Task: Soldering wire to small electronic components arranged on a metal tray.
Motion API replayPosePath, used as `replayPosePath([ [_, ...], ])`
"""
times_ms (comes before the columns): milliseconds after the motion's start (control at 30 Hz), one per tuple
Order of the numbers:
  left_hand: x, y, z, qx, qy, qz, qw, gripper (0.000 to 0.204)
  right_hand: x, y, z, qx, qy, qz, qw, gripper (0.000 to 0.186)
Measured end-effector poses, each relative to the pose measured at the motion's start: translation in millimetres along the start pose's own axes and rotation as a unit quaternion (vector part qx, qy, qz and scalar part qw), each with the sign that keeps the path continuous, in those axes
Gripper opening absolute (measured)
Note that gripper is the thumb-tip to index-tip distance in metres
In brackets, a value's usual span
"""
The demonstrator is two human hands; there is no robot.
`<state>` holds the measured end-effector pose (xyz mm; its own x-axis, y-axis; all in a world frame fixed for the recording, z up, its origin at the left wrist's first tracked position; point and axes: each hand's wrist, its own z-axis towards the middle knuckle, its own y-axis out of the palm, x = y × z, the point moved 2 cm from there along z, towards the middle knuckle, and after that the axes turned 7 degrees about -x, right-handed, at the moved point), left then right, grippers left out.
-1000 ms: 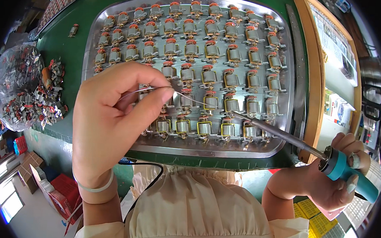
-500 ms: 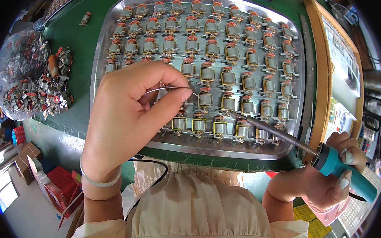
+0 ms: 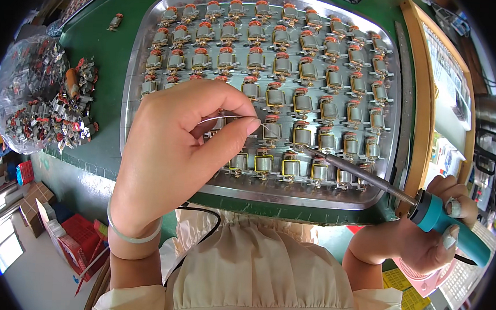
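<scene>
My left hand [image 3: 187, 135] pinches a thin silvery solder wire [image 3: 219, 117] between thumb and forefinger above the tray. The wire's free end reaches right, toward the rows of parts. My right hand [image 3: 438, 226] is wrapped round the teal handle of a soldering iron [image 3: 364, 175]. The iron's tip lies by the lower edge of a small motor-like part [image 3: 302, 134], in the second row from the front; whether it touches cannot be made out. Rows of these grey, metal-cased parts with orange-red tops fill a shiny metal tray [image 3: 290, 199]. My left hand hides some of them.
On the green table [image 3: 105, 49], a clear plastic bag [image 3: 24, 81] of similar loose parts stands at left, with a pile spilling beside it. One single part [image 3: 115, 22] lies farther back. A wooden-framed panel [image 3: 422, 102] borders the tray's right side. A black cable [image 3: 214, 214] hangs at the front.
The view has shifted slightly, so the tray sits a little farther right. Both hands keep their grips, and the iron's tip stays near the same row.
</scene>
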<state>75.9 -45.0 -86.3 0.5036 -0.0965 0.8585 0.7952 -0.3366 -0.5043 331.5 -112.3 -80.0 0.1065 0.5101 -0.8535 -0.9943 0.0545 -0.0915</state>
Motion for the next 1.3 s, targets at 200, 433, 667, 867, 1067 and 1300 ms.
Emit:
replayPosePath([
  [200, 0.4, 0.1, -0.8, 0.000, -0.002, 0.003, 1.000, 0.006, 0.6, -0.2, 0.4, -0.009, 0.000, -0.003, 1.000, 0.023],
  [433, 2.3, -11.7, -3.4, 0.028, 0.005, 0.019, 0.999, 0.007, -1.7, -1.2, -2.5, 0.013, -0.024, 0.000, 1.000, 0.025],
  [667, -6.3, -24.9, -13.3, 0.056, -0.040, 0.028, 0.997, 0.008, -3.7, 11.9, -1.1, 0.030, -0.035, 0.005, 0.999, 0.026],
  [867, -13.6, -25.2, -13.6, 0.033, -0.021, 0.010, 0.999, 0.006, 2.4, 26.1, 4.1, 0.028, -0.037, 0.025, 0.999, 0.025],
  [1067, -17.6, -22.5, -13.3, 0.033, -0.029, -0.016, 0.999, 0.006, 4.0, 30.0, 5.0, 0.050, -0.031, 0.015, 0.998, 0.026],
  [1300, -18.3, -21.2, -11.1, 0.022, -0.003, 0.006, 1.000, 0.006, 5.9, 28.2, 4.8, 0.063, -0.040, 0.028, 0.997, 0.025],
])
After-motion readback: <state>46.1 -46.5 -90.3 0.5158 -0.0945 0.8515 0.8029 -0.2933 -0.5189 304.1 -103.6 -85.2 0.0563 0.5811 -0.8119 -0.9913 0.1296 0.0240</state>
